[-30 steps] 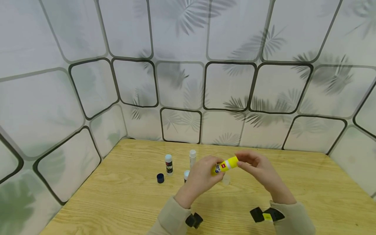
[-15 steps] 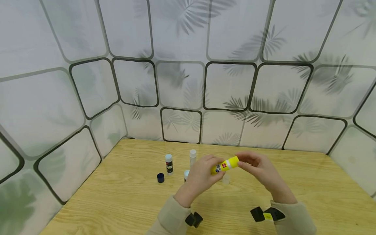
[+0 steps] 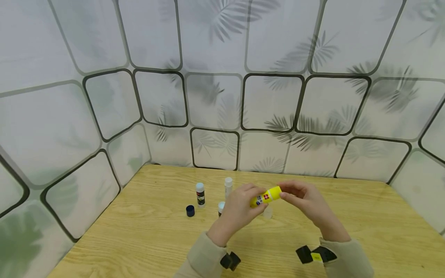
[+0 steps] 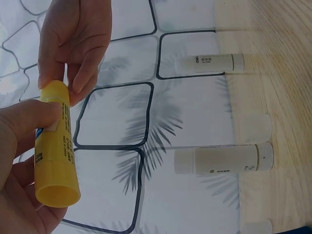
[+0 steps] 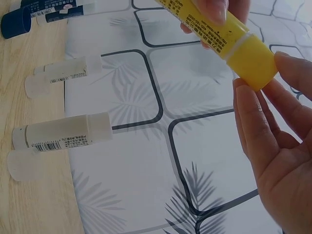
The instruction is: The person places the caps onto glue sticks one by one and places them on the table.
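A yellow glue stick is held tilted above the table between both hands. The left hand grips its body, thumb along the label in the left wrist view. With thumb and fingertips, the right hand pinches the yellow end piece, just past a pale ring. The other end of the glue stick faces the left wrist camera. Behind the left hand, another glue stick is mostly hidden. A clear cap lies on the table beyond the held glue stick.
On the wooden table, a dark-labelled glue stick stands beside a navy cap. A whitish glue stick stands farther back. In the right wrist view, a translucent glue stick has a clear cap beside it. A patterned curtain borders the table.
The yellow glue stick has turned slightly about its length, its printed label shifting a little. Both hands keep nearly the same place and hold.
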The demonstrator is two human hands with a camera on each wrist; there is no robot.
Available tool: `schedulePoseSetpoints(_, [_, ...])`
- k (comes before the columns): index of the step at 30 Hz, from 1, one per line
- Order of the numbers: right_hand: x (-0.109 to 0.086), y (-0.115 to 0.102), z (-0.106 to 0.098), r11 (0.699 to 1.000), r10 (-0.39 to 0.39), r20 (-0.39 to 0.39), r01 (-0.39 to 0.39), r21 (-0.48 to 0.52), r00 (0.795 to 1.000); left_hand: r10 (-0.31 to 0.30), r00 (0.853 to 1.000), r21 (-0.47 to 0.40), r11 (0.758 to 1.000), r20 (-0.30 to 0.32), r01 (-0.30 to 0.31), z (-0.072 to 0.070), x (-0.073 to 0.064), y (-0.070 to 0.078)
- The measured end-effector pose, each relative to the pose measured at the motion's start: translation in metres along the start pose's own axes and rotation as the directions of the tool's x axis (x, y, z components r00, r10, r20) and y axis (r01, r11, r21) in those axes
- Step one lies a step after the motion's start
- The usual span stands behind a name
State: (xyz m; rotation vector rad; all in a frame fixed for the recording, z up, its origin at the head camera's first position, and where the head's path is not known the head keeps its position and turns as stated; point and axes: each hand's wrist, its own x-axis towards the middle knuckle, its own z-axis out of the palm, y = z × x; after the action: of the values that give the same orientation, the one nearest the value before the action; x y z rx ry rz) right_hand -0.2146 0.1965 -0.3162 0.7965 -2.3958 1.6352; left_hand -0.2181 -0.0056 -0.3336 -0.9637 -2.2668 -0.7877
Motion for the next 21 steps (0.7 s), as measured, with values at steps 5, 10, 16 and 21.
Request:
schedulePoseSetpoints(5, [0.0003,-0.0006,0.0008,1.000,0.020,-0.007,-0.020,-0.003,1.000,0.015,1.000,0.011,1.000,-0.019,-0.015,0.0012,-0.0003,-0.0001])
schedulePoseSetpoints(10, [0.0000,-0.0003,0.0019,0.999,0.044,-0.023,-0.044,-0.005,0.999,0.027,0.999,0.022,0.999,-0.031,-0.026,0.0014,-0.0003,0.0014])
schedulePoseSetpoints(16, [0.0004,-0.0001,0.0047,0.998,0.052,-0.057,-0.054,-0.041,0.997,0.033,0.999,0.050,0.998,-0.043,-0.031,0.0030,-0.0006,0.0024])
schedulePoseSetpoints(21, [0.0009,-0.0015,0.0057,0.997,0.054,-0.061,-0.058,-0.055,0.997,0.019,0.999,0.057,0.998,-0.037,-0.017,0.0037,-0.0010,0.0033])
